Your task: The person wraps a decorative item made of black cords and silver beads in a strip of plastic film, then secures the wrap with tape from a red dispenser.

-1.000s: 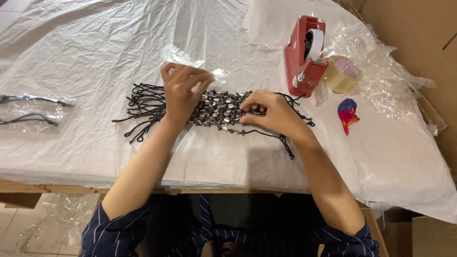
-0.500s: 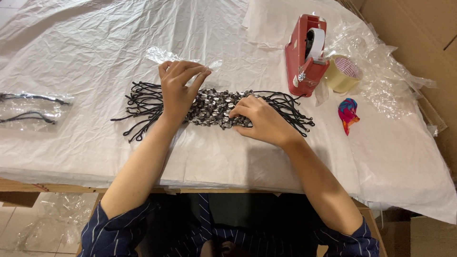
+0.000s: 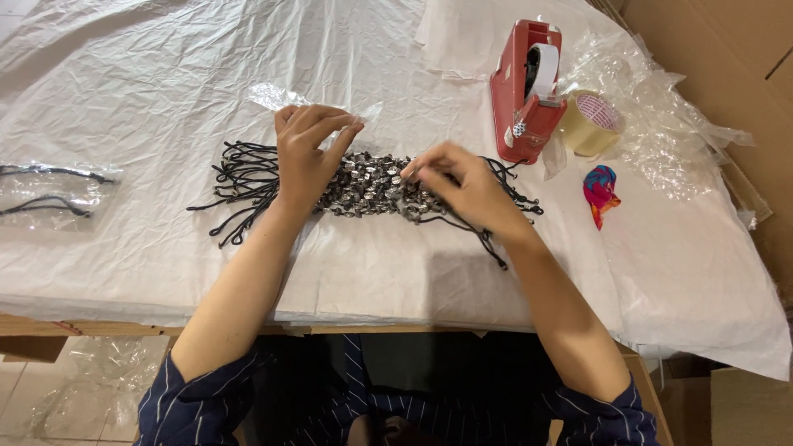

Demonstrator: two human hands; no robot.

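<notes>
A bundle of black cord bracelets with small silver beads lies on the white plastic-covered table. My left hand rests flat on the bundle's left part, fingers together, beside a crumpled clear plastic bag. My right hand lies over the right part of the bundle, its fingertips pinching at the beads in the middle. Loose black cord ends fan out to the left, and others trail out past my right hand.
A red tape dispenser and a roll of clear packing tape stand at the back right, with clear plastic wrap and a small colourful object near them. A clear bag with black cords lies at the left edge. Cardboard sits at the far right.
My right hand has shifted left along the bundle and now picks at the beads in the middle. My left hand stays pressed on the left part.
</notes>
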